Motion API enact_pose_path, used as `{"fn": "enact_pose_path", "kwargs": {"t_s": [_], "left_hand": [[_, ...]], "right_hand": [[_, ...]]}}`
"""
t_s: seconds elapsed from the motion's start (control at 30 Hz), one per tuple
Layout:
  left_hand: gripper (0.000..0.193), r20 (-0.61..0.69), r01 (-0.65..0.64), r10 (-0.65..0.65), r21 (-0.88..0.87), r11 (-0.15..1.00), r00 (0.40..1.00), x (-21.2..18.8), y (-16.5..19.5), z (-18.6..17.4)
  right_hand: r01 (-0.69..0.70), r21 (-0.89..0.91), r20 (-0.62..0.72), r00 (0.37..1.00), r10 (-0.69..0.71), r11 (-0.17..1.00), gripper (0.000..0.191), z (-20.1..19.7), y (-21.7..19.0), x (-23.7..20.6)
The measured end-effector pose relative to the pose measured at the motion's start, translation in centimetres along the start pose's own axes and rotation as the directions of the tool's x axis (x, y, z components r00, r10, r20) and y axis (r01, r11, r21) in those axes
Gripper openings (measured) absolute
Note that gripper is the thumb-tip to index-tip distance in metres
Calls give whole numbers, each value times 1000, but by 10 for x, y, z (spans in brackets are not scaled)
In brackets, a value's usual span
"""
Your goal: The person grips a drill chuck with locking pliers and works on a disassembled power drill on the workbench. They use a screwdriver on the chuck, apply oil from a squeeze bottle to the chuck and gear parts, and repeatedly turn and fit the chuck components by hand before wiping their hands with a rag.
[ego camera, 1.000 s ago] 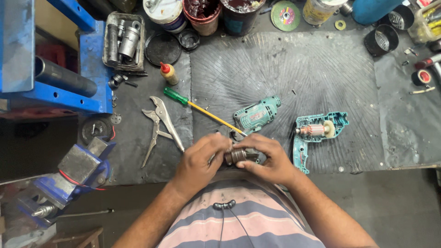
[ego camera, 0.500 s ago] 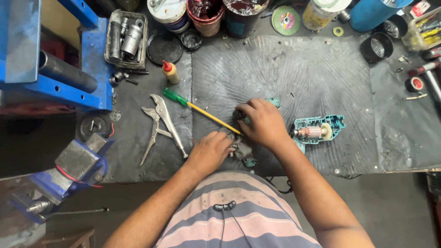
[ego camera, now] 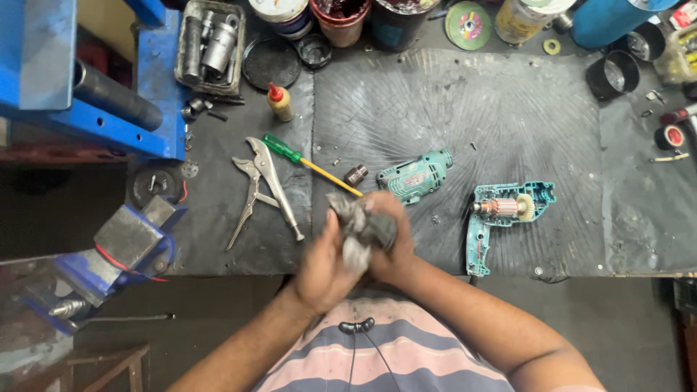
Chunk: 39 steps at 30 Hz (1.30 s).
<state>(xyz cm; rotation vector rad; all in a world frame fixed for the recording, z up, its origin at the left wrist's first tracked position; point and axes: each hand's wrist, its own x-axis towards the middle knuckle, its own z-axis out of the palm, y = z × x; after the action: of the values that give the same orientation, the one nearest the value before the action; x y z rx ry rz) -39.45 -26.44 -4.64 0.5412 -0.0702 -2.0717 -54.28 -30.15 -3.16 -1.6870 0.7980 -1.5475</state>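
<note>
Across the workbench lies a dark rubber mat [ego camera: 494, 109], ribbed and scuffed, with a blue bench vise [ego camera: 120, 250] off its near left corner. On the mat sit two teal halves of a power drill: the open housing with its copper-wound armature [ego camera: 504, 210] to the right, and the closed shell half [ego camera: 415, 176] just beside the hands. Locking pliers [ego camera: 258, 190] and a green-handled screwdriver [ego camera: 308, 163] lie to the left, near a small glue bottle [ego camera: 280, 101].

Just above the near edge of the mat, both hands are raised together. The left hand [ego camera: 323, 265] and right hand [ego camera: 388, 243] close around a crumpled grey rag [ego camera: 352, 225] bunched between the palms, fingers curled over it; whether a small part sits inside the cloth cannot be told, since the motion blurs it.

Wiping of this kind seems to go best with the cloth kept gathered, the palms pressing evenly, and the work held over the mat so anything dropped lands there.
</note>
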Motion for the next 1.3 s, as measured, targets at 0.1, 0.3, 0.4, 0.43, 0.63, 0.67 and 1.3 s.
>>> {"fn": "enact_pose_path", "kwargs": {"t_s": [0.1,0.3,0.4,0.43,0.63,0.67,1.3], "left_hand": [[44,393,-250,40,500,829,919,-6,-1,9],[35,604,-519,233,786,-337,762,-29,42,42],[57,402,-556,579,824,109,709,-28,29,62],[56,349,-537,619,831,142,704,-16,23,66],[44,-30,-521,659,585,622,752,-8,45,48],[51,-49,-484,641,612,626,766,-15,56,44],[64,460,-492,195,854,173,867,-135,99,4]], "right_hand": [[-571,81,54,821,569,817,33,-15,9,6],[-509,463,-193,741,643,725,45,-36,-11,21],[-542,613,190,808,558,575,78,-20,-40,5],[-602,351,241,798,552,718,94,5,-43,-5],[-630,551,487,776,402,547,133,56,-72,-26],[-609,566,478,792,380,556,133,60,-79,-28],[-720,426,-104,563,820,548,57,139,-106,-31]]}}
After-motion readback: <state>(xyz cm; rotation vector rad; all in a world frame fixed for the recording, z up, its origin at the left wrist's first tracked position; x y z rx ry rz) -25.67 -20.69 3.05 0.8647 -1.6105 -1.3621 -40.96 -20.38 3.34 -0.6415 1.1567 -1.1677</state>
